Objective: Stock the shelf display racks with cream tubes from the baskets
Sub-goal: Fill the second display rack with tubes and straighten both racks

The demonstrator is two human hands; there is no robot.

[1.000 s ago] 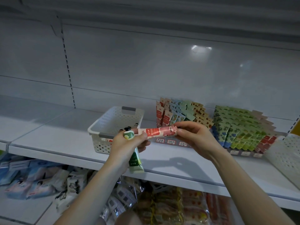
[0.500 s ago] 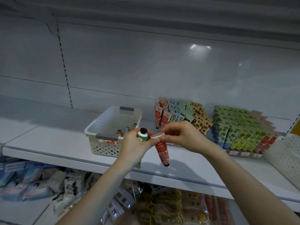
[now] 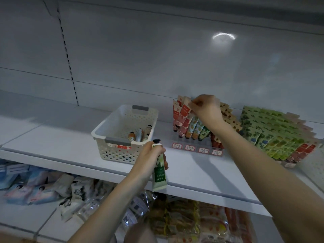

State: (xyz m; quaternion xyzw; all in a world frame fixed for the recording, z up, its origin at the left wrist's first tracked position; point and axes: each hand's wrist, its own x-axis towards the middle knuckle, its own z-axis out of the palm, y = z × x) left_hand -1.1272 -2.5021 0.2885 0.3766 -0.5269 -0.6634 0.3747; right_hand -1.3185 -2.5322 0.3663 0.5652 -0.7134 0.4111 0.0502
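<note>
A white perforated basket [image 3: 112,127] stands on the shelf with a few cream tubes [image 3: 139,135] lying in it. To its right a clear display rack [image 3: 196,148] holds rows of tubes, cap down. My right hand [image 3: 204,109] reaches over the rack's left rows and pinches the top edge of a red cream tube [image 3: 184,114] that stands among the others. My left hand [image 3: 150,155] hovers in front of the basket and grips a green and white tube [image 3: 158,170], black cap up, flat end hanging down.
A second rack [image 3: 280,135] full of green tubes stands further right, and part of another white basket [image 3: 315,165] shows at the right edge. The white shelf [image 3: 52,142] stretches left. Packaged goods lie on the lower shelf [image 3: 43,190].
My right hand has carried the red tube from in front of me up into the rack's left rows. My left hand has dropped a little, still holding the green tube.
</note>
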